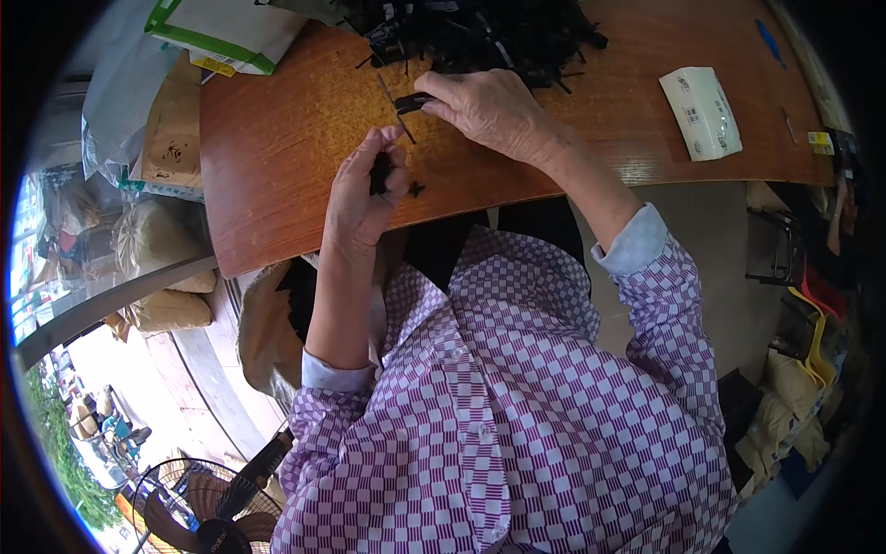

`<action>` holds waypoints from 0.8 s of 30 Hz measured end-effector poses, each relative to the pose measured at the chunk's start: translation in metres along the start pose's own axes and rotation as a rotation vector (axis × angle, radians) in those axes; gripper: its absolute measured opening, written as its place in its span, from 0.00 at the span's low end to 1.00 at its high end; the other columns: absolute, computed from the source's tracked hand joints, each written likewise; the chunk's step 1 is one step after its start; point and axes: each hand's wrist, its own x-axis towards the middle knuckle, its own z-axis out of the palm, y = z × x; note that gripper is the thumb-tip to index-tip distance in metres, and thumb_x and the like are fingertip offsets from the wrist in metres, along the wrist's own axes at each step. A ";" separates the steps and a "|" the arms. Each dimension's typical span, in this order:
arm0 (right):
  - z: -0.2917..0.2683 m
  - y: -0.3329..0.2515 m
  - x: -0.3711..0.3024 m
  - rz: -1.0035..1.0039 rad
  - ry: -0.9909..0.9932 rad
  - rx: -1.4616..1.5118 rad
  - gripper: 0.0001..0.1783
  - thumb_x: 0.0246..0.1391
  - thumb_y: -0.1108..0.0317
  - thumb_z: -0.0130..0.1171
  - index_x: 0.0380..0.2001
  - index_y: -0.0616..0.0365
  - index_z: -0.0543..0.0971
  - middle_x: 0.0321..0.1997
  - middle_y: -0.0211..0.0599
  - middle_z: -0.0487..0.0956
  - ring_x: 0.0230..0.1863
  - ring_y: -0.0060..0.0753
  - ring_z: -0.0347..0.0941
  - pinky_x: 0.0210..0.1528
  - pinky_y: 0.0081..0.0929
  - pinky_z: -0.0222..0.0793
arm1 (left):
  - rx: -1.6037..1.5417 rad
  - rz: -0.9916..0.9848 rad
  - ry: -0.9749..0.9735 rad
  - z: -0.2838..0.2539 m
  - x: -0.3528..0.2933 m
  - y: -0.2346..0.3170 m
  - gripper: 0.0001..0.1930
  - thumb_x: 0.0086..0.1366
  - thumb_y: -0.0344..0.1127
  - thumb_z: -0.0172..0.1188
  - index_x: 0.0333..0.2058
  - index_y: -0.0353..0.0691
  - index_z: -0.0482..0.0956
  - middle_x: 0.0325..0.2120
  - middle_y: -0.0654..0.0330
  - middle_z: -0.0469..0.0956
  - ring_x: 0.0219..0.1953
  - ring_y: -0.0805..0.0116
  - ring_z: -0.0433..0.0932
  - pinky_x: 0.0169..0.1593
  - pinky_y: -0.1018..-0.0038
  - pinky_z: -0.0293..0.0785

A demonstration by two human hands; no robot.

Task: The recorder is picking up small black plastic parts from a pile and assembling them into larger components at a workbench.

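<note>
My left hand (pixel 355 189) is held up over the near left part of the wooden table, its fingers curled round a dark bunch of small black pieces (pixel 379 174). To its upper right, my right hand (pixel 494 106) pinches a short black piece (pixel 413 102) between thumb and fingers. A thin dark strip (pixel 386 92) runs slantwise between the two hands, close to both; what grips it I cannot tell. Just beyond them lies a heap of black strips (pixel 480 42). One small black scrap (pixel 416 189) rests on the table beside my left hand.
On the wooden table (pixel 628 120) lie a white printed packet (pixel 701 113) and a blue pen-like item (pixel 770 43). A green-edged white bag (pixel 221 37) stands at the far left. Beige sacks (pixel 171 240) and a black fan (pixel 208 512) are to my left, chairs (pixel 812 332) to my right.
</note>
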 end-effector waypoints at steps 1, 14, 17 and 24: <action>0.001 0.000 -0.005 -0.062 0.021 -0.001 0.08 0.54 0.62 0.57 0.32 0.53 0.74 0.16 0.31 0.75 0.20 0.30 0.76 0.20 0.25 0.72 | 0.015 0.013 -0.008 0.001 0.003 0.000 0.13 0.69 0.42 0.49 0.40 0.39 0.74 0.28 0.61 0.73 0.22 0.76 0.67 0.26 0.81 0.62; -0.029 -0.008 -0.062 -0.347 0.039 -0.062 0.19 0.47 0.66 0.62 0.45 0.51 0.76 0.34 0.28 0.80 0.31 0.25 0.78 0.28 0.20 0.77 | -0.144 -0.250 -0.324 0.026 -0.012 -0.023 0.19 0.66 0.40 0.55 0.51 0.35 0.70 0.35 0.48 0.76 0.23 0.75 0.72 0.19 0.88 0.62; -0.023 -0.011 -0.071 -0.269 0.146 0.048 0.21 0.48 0.66 0.63 0.47 0.51 0.74 0.33 0.30 0.79 0.31 0.27 0.78 0.29 0.20 0.77 | -0.045 -0.202 -0.272 0.039 -0.017 -0.026 0.16 0.64 0.35 0.56 0.49 0.35 0.70 0.34 0.51 0.77 0.24 0.76 0.73 0.20 0.89 0.62; -0.019 -0.050 -0.080 0.515 -0.021 0.812 0.21 0.63 0.58 0.49 0.52 0.60 0.69 0.31 0.30 0.74 0.28 0.20 0.72 0.28 0.16 0.69 | 0.595 0.220 0.014 0.066 -0.030 -0.026 0.16 0.63 0.25 0.55 0.50 0.40 0.71 0.31 0.61 0.76 0.28 0.78 0.76 0.27 0.87 0.68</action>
